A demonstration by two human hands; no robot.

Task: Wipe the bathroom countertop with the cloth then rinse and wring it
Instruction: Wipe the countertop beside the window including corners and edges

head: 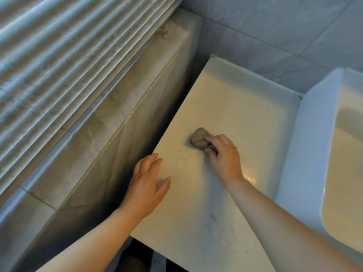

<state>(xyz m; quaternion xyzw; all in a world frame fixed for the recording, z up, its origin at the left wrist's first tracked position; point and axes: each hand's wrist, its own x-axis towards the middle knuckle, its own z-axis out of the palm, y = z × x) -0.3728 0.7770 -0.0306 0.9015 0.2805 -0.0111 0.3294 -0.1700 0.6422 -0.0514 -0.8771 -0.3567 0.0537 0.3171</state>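
The right hand (224, 156) grips a wadded cloth (199, 138) mid-counter (245, 107), fingers curled round it. At eight o'clock from it, the left hand (147, 183) lies spread, seemingly resting on the counter's edge. The sink (314, 134), at three o'clock, is cut off.

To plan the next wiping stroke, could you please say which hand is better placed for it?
Right: the right hand grips the cloth on the countertop; the left hand holds nothing, nearer the edge.

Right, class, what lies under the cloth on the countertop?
The cloth, gripped by the right hand, sits bunched on the pale countertop. Only countertop shows around it; the patch directly beneath is covered, so its condition cannot be seen.
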